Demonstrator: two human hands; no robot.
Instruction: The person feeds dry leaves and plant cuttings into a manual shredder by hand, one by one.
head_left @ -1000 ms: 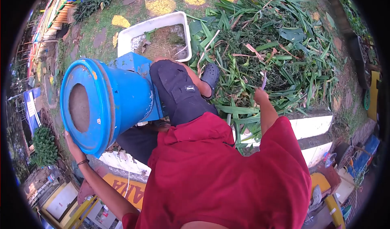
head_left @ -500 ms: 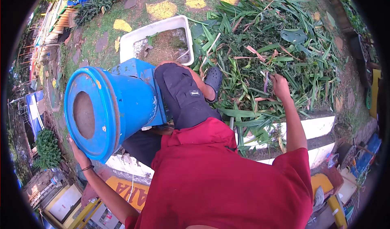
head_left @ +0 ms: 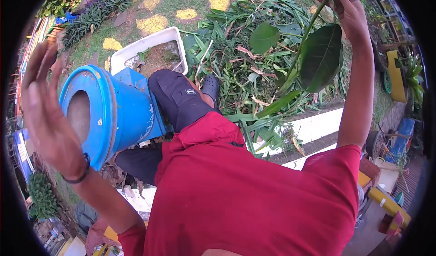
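My right hand [head_left: 345,6] is raised at the upper right, its fingers closed on the stem of a leafy branch [head_left: 320,58]. The branch hangs down with several broad green leaves, over a pile of cut leaves and grass [head_left: 240,69]. At the left, my left hand [head_left: 50,115] is lifted with its fingers spread and holds nothing. Behind it stands a blue machine with a round drum-like hopper [head_left: 131,115], partly hidden by the hand. A white tub [head_left: 116,60] holding brownish shredded matter sits beyond the machine.
My legs and a dark clog [head_left: 210,87] are between the machine and the pile. Yellow stepping stones [head_left: 152,24] lie in the grass ahead. A white-faced ledge [head_left: 318,126] runs along the near side of the pile. Plants grow at the upper left.
My right hand has risen from the pile with the branch now in it. My left hand has left the hopper's rim and moved up. The view has shifted, so the machine and tub appear further left.
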